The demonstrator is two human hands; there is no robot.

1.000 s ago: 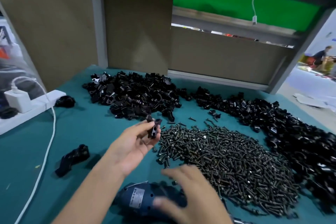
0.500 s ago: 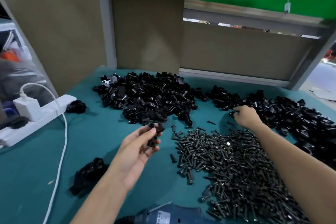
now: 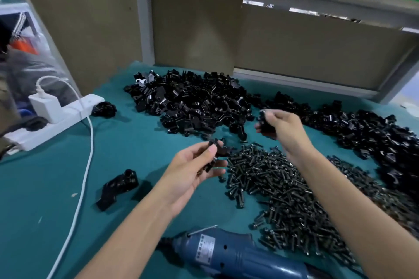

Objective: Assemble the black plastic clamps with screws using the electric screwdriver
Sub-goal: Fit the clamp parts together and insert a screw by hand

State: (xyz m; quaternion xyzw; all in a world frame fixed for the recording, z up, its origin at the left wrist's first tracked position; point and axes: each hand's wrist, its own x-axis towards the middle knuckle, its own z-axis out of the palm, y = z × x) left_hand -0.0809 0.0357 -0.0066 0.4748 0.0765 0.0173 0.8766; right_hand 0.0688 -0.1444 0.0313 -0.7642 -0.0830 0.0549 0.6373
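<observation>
While both hands hovered above the screw pile (image 3: 283, 190), left hand (image 3: 195, 172) pinched one black clamp piece (image 3: 218, 150); right hand (image 3: 283, 129) gripped a second clamp piece (image 3: 265, 123). Blue electric screwdriver (image 3: 229, 253) lay nearer than the pile, untouched.

The tabletop (image 3: 45, 176) is covered in matt teal cloth, carrying glossy black plastic clamp halves (image 3: 192, 102), dark metal screws (image 3: 283, 188) with a dull sheen, a smooth blue plastic electric screwdriver (image 3: 226, 253), and a smooth white plastic power strip (image 3: 63, 118) with a white cable (image 3: 86, 165).
</observation>
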